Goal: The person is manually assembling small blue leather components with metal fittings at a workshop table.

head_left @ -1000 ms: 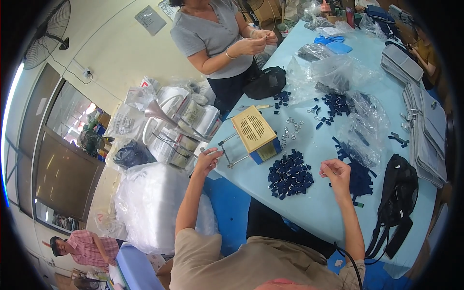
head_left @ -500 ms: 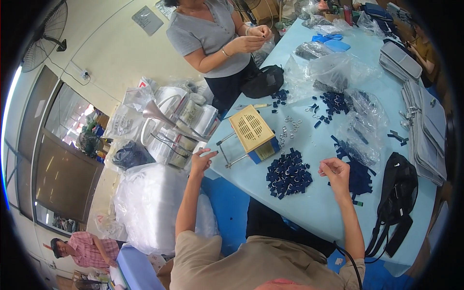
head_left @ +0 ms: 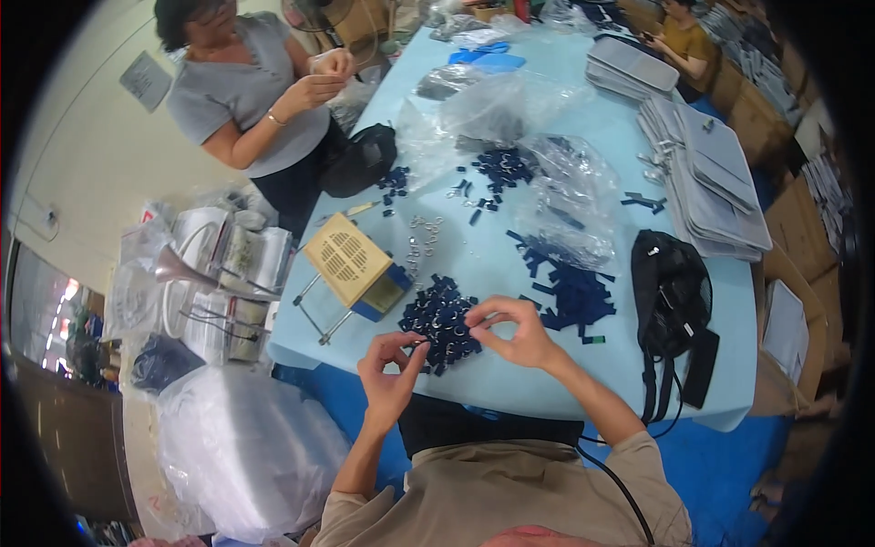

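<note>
Looks like the person's handling small parts, left hand and right hand half-curled at the navy ringed fabric tabs piled on the table (can't tell if either's gripping one), so next probably calls for a delicate fingertip pinch

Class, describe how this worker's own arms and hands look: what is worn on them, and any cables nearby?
The left hand and right hand wear no gloves, and no watch or bracelet shows. Plain, tan short sleeves leave the forearms uncovered. A thin black cable runs across the shirt beside the right sleeve.
</note>
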Demonstrator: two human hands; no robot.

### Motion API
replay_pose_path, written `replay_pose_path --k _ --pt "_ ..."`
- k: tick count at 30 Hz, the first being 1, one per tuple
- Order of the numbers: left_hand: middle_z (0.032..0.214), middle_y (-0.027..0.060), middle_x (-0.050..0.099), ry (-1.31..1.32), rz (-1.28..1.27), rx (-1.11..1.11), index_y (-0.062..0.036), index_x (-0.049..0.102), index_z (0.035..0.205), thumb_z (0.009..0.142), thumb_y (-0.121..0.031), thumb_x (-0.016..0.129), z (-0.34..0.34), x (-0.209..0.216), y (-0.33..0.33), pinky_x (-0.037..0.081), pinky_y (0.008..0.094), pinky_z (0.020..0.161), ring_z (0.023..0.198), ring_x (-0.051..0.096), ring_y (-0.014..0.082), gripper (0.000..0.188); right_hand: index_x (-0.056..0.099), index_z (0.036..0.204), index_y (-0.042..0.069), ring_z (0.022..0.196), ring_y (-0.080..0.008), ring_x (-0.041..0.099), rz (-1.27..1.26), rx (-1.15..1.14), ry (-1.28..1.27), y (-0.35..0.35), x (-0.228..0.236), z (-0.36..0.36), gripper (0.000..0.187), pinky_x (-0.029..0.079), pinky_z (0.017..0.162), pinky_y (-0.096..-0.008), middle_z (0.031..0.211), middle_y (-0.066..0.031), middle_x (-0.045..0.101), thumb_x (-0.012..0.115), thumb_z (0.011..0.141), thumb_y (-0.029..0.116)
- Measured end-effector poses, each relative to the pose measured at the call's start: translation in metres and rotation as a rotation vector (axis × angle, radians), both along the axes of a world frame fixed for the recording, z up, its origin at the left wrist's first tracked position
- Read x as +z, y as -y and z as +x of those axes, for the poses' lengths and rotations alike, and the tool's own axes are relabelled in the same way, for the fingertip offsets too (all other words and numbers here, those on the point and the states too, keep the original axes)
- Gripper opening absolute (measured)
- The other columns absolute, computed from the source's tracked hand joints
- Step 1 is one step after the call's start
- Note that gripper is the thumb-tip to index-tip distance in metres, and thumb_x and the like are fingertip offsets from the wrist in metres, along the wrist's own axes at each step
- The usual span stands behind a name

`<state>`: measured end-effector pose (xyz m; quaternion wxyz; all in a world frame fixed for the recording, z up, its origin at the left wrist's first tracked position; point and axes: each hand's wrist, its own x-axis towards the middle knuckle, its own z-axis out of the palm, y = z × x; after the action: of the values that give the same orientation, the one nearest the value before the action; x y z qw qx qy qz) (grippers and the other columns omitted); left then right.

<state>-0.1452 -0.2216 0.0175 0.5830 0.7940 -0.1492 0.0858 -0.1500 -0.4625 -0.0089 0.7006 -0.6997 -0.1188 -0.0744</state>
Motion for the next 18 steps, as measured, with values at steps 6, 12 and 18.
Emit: replay_pose_path --k 6,12,18 --pt "0.098 0.0089 0.073 0.009 0.001 -0.119 -0.0026 0.06 0.101 0.084 0.004 0.077 -0.002 -0.008 0.026 0.041 0.0173 0.052 0.058 0.054 0.0019 0.025 0.069 0.107 0.0 0.1 -0.0194 0.068 0.061 0.169 0.039 -0.003 -0.003 -0.005 0.025 0.056 0.09 -0.0325 0.107 -0.0111 0.069 0.074 0.084 -0.004" --pt "0.098 0.0083 0.073 0.007 0.021 -0.148 -0.0022 0.061 0.103 0.084 0.003 0.077 -0.003 -0.012 0.028 0.04 0.0173 0.052 0.059 0.054 0.0021 0.026 0.071 0.106 0.0 0.096 -0.0182 0.069 0.076 0.166 -0.018 -0.007 -0.006 -0.006 0.022 0.057 0.089 -0.0331 0.103 -0.0092 0.07 0.072 0.085 -0.004" --pt "0.098 0.0067 0.072 -0.108 -0.047 -0.149 -0.0015 0.062 0.101 0.086 0.002 0.075 -0.007 -0.019 0.036 0.044 0.0184 0.052 0.061 0.058 0.0042 0.02 0.071 0.101 0.0 0.088 -0.0153 0.069 0.083 0.131 -0.007 -0.006 -0.02 -0.006 0.014 0.056 0.079 -0.0286 0.098 -0.0077 0.069 0.07 0.088 -0.003"
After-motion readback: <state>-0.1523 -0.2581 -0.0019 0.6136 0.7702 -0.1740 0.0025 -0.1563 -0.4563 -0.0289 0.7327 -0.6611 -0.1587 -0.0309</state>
